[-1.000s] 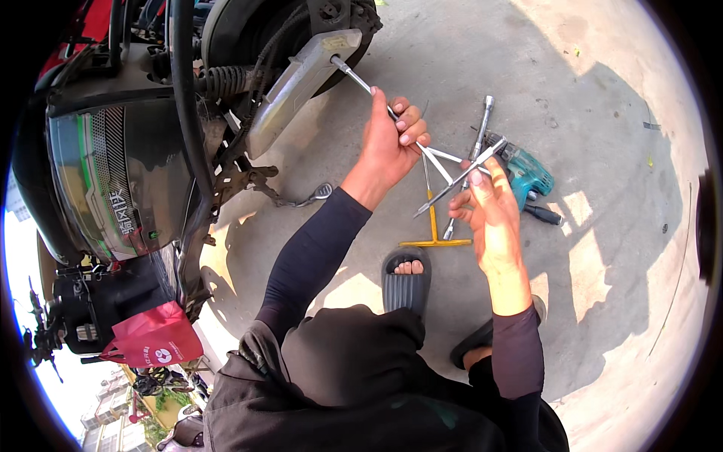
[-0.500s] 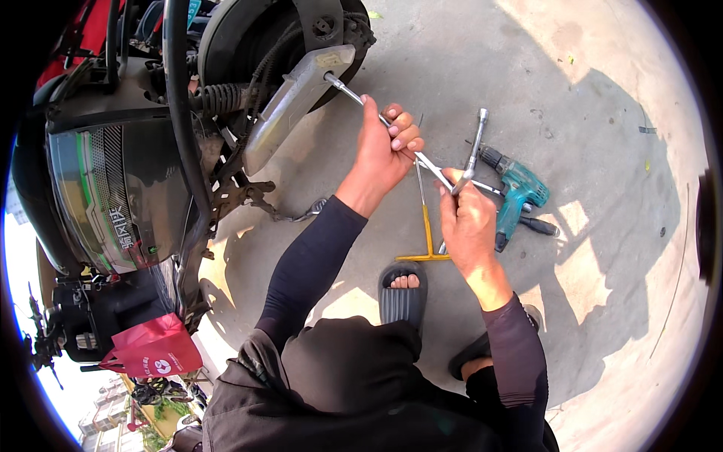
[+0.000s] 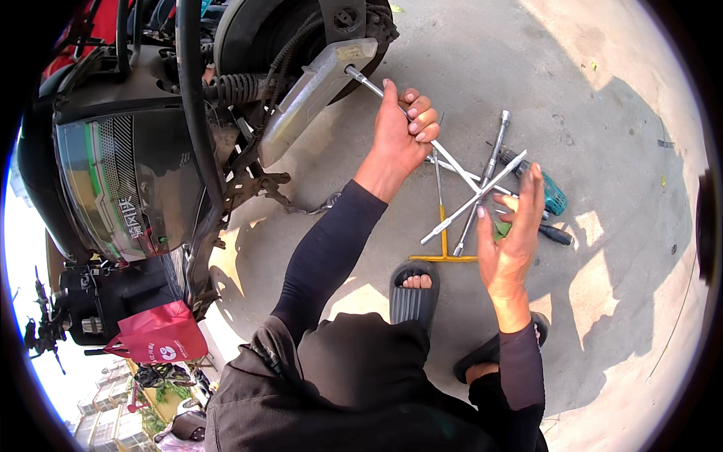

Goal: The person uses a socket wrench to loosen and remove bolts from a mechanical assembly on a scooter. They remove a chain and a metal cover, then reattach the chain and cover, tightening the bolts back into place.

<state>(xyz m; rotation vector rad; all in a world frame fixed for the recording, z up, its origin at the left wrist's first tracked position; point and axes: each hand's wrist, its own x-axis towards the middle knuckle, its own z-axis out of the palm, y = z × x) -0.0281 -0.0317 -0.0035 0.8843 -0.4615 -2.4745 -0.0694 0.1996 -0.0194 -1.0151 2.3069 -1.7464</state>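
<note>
My left hand point(image 3: 403, 132) is closed round the shaft of a silver T-handle wrench point(image 3: 449, 156), whose socket end sits at a hole in the scooter's silver metal arm point(image 3: 305, 98). Beside the wrench's crossbar, my right hand point(image 3: 509, 248) has its fingers apart; whether the fingertips touch the bar is unclear. Below on the concrete lie a cross-shaped lug wrench point(image 3: 503, 120), a teal cordless drill point(image 3: 553, 194) with a black grip or tool beside it, and a yellow T-handled tool point(image 3: 444, 230), all partly hidden by my hand or the held wrench.
The scooter point(image 3: 151, 181) fills the left side, with its rear wheel point(image 3: 248, 34), black tubing, a coil shock point(image 3: 233, 90) and a red bag point(image 3: 158, 335). My sandalled foot point(image 3: 413, 297) is below the tools. Sunlit patches and shadow cross the concrete ground point(image 3: 610, 151).
The wrench's crossbar has turned since half a second ago. My right hand, then closed round the bar, has moved right and opened. My left hand stays on the shaft.
</note>
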